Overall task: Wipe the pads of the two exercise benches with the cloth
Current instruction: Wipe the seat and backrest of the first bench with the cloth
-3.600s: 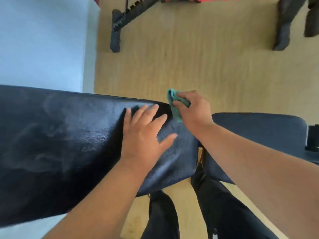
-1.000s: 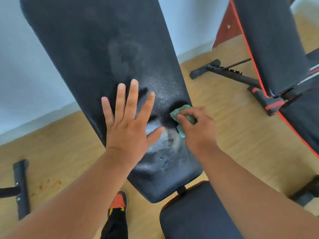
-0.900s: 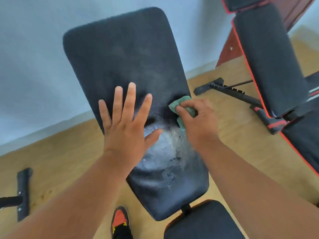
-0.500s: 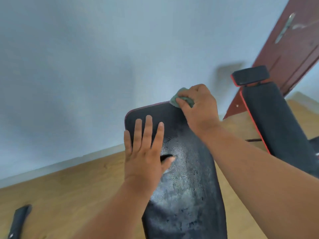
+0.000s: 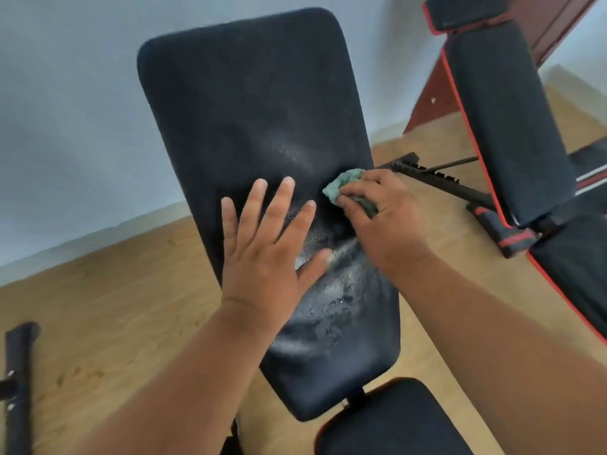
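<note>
The small crumpled green cloth [image 5: 345,187] is pressed against the right side of the tilted black textured back pad [image 5: 249,126] of the near bench, bunched in the clenched grip of the right hand [image 5: 384,221]. The left hand [image 5: 266,254] lies flat on the pad just beside it, fingers straight and spread, grip released. A second black, red-trimmed bench pad [image 5: 502,119] stands well apart at the right on the wooden floor [image 5: 108,290].
</note>
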